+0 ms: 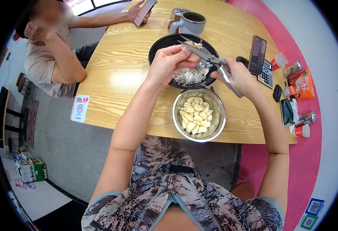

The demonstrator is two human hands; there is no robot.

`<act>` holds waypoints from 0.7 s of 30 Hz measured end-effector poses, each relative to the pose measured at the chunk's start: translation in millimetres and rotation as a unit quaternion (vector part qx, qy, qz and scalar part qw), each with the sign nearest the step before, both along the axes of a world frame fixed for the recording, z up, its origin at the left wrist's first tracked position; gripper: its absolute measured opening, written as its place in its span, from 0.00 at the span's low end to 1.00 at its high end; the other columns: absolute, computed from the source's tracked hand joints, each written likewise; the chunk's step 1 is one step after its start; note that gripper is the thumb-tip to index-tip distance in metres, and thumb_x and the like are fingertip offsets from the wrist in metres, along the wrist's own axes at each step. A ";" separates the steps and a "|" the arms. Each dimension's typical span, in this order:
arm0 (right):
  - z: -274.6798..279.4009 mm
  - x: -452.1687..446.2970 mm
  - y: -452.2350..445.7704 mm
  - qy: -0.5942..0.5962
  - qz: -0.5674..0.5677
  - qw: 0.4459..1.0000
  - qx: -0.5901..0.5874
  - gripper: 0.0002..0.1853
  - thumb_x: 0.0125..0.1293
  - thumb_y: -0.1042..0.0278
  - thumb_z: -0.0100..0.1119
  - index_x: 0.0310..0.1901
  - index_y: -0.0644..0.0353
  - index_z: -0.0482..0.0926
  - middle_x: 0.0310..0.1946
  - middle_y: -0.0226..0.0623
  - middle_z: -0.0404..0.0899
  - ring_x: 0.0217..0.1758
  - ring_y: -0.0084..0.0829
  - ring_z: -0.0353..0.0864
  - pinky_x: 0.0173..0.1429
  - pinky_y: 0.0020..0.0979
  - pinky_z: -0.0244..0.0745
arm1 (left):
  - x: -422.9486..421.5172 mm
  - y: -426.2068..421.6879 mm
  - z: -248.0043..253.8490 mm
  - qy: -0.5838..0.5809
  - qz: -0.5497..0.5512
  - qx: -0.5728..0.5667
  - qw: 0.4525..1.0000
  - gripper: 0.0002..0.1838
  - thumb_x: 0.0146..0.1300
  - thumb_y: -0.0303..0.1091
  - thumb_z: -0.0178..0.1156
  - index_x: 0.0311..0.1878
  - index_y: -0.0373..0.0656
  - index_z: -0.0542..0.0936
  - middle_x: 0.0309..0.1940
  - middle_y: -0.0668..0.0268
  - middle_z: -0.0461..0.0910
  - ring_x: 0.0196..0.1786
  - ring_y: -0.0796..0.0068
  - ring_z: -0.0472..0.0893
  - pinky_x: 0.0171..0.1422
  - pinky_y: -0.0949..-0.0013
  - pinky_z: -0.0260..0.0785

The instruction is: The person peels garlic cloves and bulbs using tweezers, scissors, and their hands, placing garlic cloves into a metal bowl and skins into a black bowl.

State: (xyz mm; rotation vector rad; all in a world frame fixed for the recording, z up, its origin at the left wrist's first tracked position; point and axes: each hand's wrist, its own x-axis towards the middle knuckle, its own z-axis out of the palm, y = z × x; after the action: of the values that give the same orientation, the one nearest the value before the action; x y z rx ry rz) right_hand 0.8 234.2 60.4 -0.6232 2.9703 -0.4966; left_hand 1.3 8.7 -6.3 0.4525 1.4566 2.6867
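My left hand [166, 64] pinches a garlic clove [194, 57] above the black dish [152, 51]. A dry root end [194, 45] shows at the top of the clove. My right hand [239, 76] is closed round the handles of metal scissors [216, 60], whose parted blades reach to the garlic. Below them, papery garlic skins [190, 76] are heaped in the dish. Nearer to me stands a steel bowl [223, 117] holding many peeled garlic cloves [196, 114]. My fingers partly hide the clove, so I cannot tell whether the blades touch it.
A grey mug [194, 24] and a glass jar [175, 17] stand behind the dish. On the right are a propped phone [258, 54], a calculator [265, 74], spice jars and paper cups. At the left edge another person [57, 57] leans an elbow on the table [111, 65], holding a phone [144, 12].
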 end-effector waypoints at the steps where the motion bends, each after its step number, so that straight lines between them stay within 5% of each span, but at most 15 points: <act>1: 1.2 1.0 -1.2 0.001 0.006 1.000 -0.005 0.40 0.53 0.30 0.61 0.39 0.71 0.74 0.34 0.55 0.80 0.41 0.48 0.82 0.46 0.41 0.75 | 2.0 2.5 1.5 -0.006 0.006 -0.007 1.000 0.13 0.67 0.30 0.57 0.48 0.31 0.80 0.41 0.56 0.83 0.41 0.68 0.84 0.49 0.70 0.79; 5: 5.9 1.0 -5.2 -0.039 -0.023 0.999 0.030 0.42 0.53 0.28 0.60 0.41 0.71 0.75 0.36 0.56 0.80 0.43 0.47 0.81 0.47 0.41 0.74 | 3.9 3.7 3.9 -0.007 0.024 -0.029 0.999 0.13 0.66 0.31 0.58 0.48 0.31 0.80 0.39 0.57 0.83 0.39 0.70 0.85 0.46 0.73 0.79; 7: -3.4 -2.0 -1.0 0.019 0.001 1.000 -0.020 0.29 0.57 0.42 0.66 0.34 0.68 0.72 0.21 0.46 0.76 0.23 0.37 0.75 0.30 0.36 0.67 | 4.1 2.5 3.6 -0.008 0.019 -0.031 0.999 0.13 0.66 0.31 0.58 0.48 0.31 0.80 0.41 0.56 0.83 0.41 0.68 0.84 0.48 0.71 0.79; 14: 7.5 -5.4 4.7 -0.017 0.009 1.000 -0.022 0.27 0.54 0.45 0.69 0.29 0.68 0.75 0.19 0.42 0.74 0.22 0.33 0.72 0.29 0.34 0.64 | 1.7 -1.9 3.3 -0.008 0.018 -0.077 0.997 0.13 0.66 0.32 0.59 0.48 0.32 0.80 0.41 0.58 0.82 0.42 0.68 0.84 0.50 0.70 0.79; 16: 15.5 -6.3 7.5 -0.044 0.028 0.999 0.011 0.36 0.51 0.33 0.65 0.32 0.69 0.79 0.21 0.46 0.78 0.26 0.41 0.80 0.35 0.35 0.73 | -0.2 -4.3 2.4 0.008 0.025 -0.095 0.995 0.13 0.66 0.32 0.59 0.48 0.32 0.80 0.41 0.58 0.83 0.42 0.70 0.84 0.50 0.71 0.79; 21: 26.2 -6.5 11.8 -0.027 -0.009 0.999 0.027 0.33 0.51 0.35 0.66 0.34 0.68 0.80 0.23 0.46 0.78 0.29 0.38 0.80 0.36 0.35 0.72 | -3.7 -11.9 2.5 0.038 0.047 -0.120 0.991 0.14 0.66 0.32 0.58 0.50 0.34 0.79 0.41 0.61 0.83 0.41 0.73 0.84 0.48 0.73 0.79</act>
State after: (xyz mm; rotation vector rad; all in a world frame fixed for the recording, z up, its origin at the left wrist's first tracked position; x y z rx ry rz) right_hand -5.6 246.0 86.6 -0.5692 2.9303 -0.4253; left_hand -2.4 -3.2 -3.7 0.4848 1.8370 2.5408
